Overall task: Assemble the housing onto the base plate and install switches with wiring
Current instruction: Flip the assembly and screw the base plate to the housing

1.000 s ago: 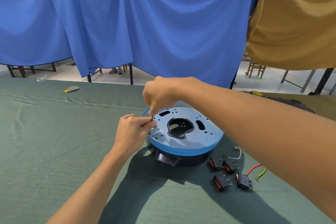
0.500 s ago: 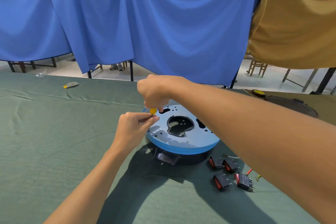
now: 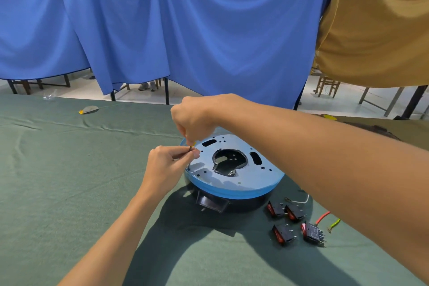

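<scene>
A round blue base plate (image 3: 246,181) with a central hole lies on top of a black housing (image 3: 234,204) at the table's middle. My right hand (image 3: 197,118) grips a screwdriver with a yellow handle (image 3: 190,144), held upright over the plate's left rim. My left hand (image 3: 167,167) pinches the screwdriver's thin shaft near the tip. Several black rocker switches (image 3: 294,223) with red faces lie to the right of the housing, next to white, red and yellow-green wires (image 3: 325,218).
Green cloth (image 3: 58,181) covers the table. A small grey and yellow object (image 3: 89,109) lies far left near the back edge. Blue (image 3: 185,30) and mustard (image 3: 376,30) sheets hang behind; chairs and table legs stand on the floor beyond.
My right hand has lifted slightly and then lowered the screwdriver onto the plate's left rim; my left hand stays pinched at the shaft. The camera has shifted a little.
</scene>
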Demonstrator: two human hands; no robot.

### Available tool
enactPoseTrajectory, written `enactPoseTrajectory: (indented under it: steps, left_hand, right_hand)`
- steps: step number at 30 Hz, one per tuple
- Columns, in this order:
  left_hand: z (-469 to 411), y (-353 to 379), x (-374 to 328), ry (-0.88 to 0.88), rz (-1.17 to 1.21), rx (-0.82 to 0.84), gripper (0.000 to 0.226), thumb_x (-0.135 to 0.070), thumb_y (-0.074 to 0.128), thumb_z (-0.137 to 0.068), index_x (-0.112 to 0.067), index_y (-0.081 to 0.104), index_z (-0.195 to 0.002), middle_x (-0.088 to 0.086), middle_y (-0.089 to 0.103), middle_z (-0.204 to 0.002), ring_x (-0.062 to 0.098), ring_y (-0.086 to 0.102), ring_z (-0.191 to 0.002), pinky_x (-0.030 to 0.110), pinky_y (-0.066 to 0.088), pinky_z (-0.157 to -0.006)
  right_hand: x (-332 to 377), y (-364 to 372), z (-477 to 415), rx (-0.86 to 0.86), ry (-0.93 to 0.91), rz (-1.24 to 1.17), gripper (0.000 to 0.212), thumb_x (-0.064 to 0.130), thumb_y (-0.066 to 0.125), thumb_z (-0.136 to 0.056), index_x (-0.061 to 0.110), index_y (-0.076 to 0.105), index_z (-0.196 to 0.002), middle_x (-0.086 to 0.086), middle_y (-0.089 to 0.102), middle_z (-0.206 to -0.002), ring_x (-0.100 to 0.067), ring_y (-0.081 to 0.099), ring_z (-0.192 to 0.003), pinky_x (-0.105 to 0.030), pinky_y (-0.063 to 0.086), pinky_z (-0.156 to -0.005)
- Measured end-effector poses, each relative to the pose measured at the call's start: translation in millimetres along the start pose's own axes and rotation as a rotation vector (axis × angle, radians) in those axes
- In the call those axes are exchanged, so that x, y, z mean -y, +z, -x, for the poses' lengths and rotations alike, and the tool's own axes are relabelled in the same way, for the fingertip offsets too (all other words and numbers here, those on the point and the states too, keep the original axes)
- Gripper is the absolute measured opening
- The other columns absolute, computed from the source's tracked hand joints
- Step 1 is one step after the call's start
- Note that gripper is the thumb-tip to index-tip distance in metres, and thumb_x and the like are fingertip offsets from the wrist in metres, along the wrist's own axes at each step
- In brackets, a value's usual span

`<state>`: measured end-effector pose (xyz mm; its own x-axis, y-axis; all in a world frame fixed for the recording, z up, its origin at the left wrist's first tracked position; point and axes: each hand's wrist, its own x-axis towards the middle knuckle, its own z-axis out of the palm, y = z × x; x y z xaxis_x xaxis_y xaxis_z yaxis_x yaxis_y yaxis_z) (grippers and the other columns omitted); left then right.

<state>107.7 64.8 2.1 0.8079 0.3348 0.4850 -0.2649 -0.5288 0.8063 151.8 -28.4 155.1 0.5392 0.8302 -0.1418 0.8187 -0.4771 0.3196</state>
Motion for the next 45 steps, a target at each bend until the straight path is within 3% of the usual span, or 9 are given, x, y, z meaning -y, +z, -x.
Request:
enactPoseTrajectory:
  steps: [6, 12, 17, 21, 25, 30, 34, 38, 45]
  left_hand:
    - [0.1, 4.4, 4.5, 0.032, 0.012, -0.022, 0.013, -0.019, 0.075, -0.083, -0.015, 0.078, -0.094, -0.012, 0.074, -0.078, 0.009, 0.071, -0.072, 0.043, 0.058, -0.073]
    - [18.1, 12.8, 14.3, 0.067, 0.094, -0.197, 0.031, -0.02, 0.061, -0.095, -0.02, 0.063, -0.126, -0.02, 0.063, -0.115, -0.014, 0.059, -0.099, 0.004, 0.045, -0.086]
    - [16.8, 16.2, 20.5, -0.117, 0.191, -0.264, 0.034, -0.021, 0.05, -0.1, -0.012, 0.059, -0.132, -0.007, 0.064, -0.125, 0.006, 0.059, -0.116, 0.019, 0.045, -0.098]
    - [12.0, 19.2, 27.8, -0.132, 0.156, -0.169, 0.03, -0.02, 0.052, -0.099, -0.017, 0.064, -0.127, -0.043, 0.063, -0.084, -0.019, 0.059, -0.09, 0.025, 0.048, -0.086]
    - [11.5, 20.6, 29.8, -0.144, 0.194, -0.166, 0.03, -0.022, 0.052, -0.099, -0.039, 0.063, -0.121, -0.021, 0.06, -0.072, 0.008, 0.051, -0.074, 0.035, 0.048, -0.078]
    - [12.5, 20.8, 30.4, -0.147, 0.175, -0.162, 0.03, -0.023, 0.051, -0.1, -0.03, 0.061, -0.127, -0.027, 0.062, -0.068, -0.002, 0.052, -0.069, 0.029, 0.046, -0.074]
    - [14.0, 17.7, 29.1, -0.168, 0.18, -0.129, 0.03, -0.025, 0.051, -0.1, -0.026, 0.061, -0.128, -0.033, 0.069, -0.086, -0.015, 0.06, -0.078, 0.028, 0.051, -0.082]
    - [14.9, 16.3, 27.9, -0.181, 0.223, -0.106, 0.027, -0.033, 0.051, -0.096, -0.047, 0.064, -0.115, -0.017, 0.067, -0.084, 0.009, 0.059, -0.079, 0.048, 0.054, -0.082]
    - [14.5, 16.6, 30.9, -0.216, 0.154, -0.113, 0.043, -0.032, 0.051, -0.099, -0.016, 0.053, -0.139, -0.001, 0.064, -0.128, 0.011, 0.059, -0.116, 0.037, 0.047, -0.101]
  right_hand:
    - [0.7, -0.8, -9.2, 0.088, 0.133, -0.132, 0.028, 0.016, 0.059, -0.089, 0.013, 0.058, -0.061, 0.009, 0.054, -0.039, -0.007, 0.053, -0.04, -0.012, 0.032, -0.033]
    - [7.2, -2.9, -8.1, 0.176, 0.194, -0.25, 0.029, 0.012, 0.045, -0.096, 0.008, 0.052, -0.067, 0.004, 0.056, -0.036, -0.007, 0.051, -0.027, -0.011, 0.035, -0.031]
    - [2.1, -4.1, 3.2, 0.156, 0.107, -0.076, 0.023, 0.023, 0.064, -0.089, 0.01, 0.058, -0.072, -0.002, 0.057, -0.063, -0.02, 0.052, -0.058, -0.022, 0.036, -0.046]
    - [6.7, 1.0, 3.3, -0.007, 0.061, -0.085, 0.028, 0.011, 0.064, -0.084, 0.013, 0.05, -0.06, 0.0, 0.055, -0.053, -0.019, 0.056, -0.063, -0.025, 0.037, -0.048]
    - [10.6, -2.9, -6.3, 0.04, 0.098, -0.123, 0.025, 0.006, 0.057, -0.083, 0.01, 0.055, -0.058, -0.001, 0.064, -0.054, -0.018, 0.067, -0.07, -0.02, 0.039, -0.045]
    - [16.0, -9.3, -23.1, 0.227, 0.221, -0.169, 0.024, 0.0, 0.05, -0.089, 0.008, 0.055, -0.068, 0.0, 0.058, -0.063, -0.01, 0.045, -0.038, -0.011, 0.028, -0.027]
    - [7.7, -6.2, -19.2, 0.386, 0.301, -0.19, 0.021, 0.006, 0.037, -0.097, 0.007, 0.053, -0.082, -0.001, 0.05, -0.063, -0.012, 0.031, -0.037, -0.018, 0.025, -0.036]
    - [6.2, -6.2, 0.3, 0.252, 0.234, -0.213, 0.028, 0.026, 0.06, -0.094, 0.01, 0.052, -0.072, -0.004, 0.058, -0.066, -0.016, 0.052, -0.047, -0.015, 0.04, -0.038]
    - [12.0, -5.5, 17.5, -0.071, -0.126, 0.21, 0.043, -0.001, 0.053, -0.082, 0.019, 0.025, -0.056, -0.003, 0.029, -0.061, -0.019, 0.029, -0.048, -0.027, 0.029, -0.049]
